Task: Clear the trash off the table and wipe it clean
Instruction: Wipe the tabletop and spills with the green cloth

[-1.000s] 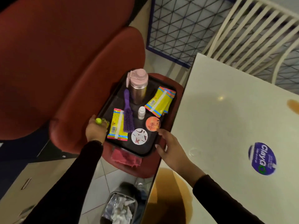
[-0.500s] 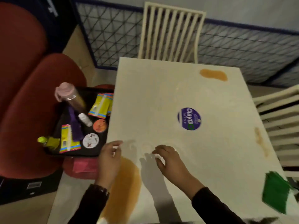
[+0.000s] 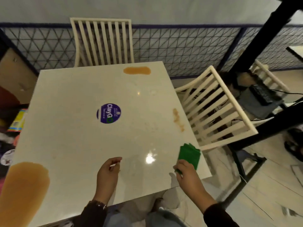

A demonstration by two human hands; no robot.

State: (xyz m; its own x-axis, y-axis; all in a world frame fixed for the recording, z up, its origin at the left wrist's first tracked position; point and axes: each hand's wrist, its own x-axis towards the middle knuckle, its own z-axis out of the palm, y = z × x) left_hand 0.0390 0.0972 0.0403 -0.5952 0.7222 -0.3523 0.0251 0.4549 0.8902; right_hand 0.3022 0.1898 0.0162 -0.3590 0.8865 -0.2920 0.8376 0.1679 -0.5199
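Moved: our right hand [image 3: 188, 176], now across to green cloth [image 3: 190, 154], fingers pinching its near edge. Our left hand [image 3: 107, 174]: loosely curled, empty, above table [image 3: 73, 136].

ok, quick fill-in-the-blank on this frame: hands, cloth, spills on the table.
1. The right hand grips a ____ cloth at the near right edge of the table.
2. The round sticker in the middle of the table is ____.
3. The largest spill lies at the table's near ____ corner.
4. The left hand, fingers loosely curled over the table, holds ____.

Missing words: green; purple; left; nothing.
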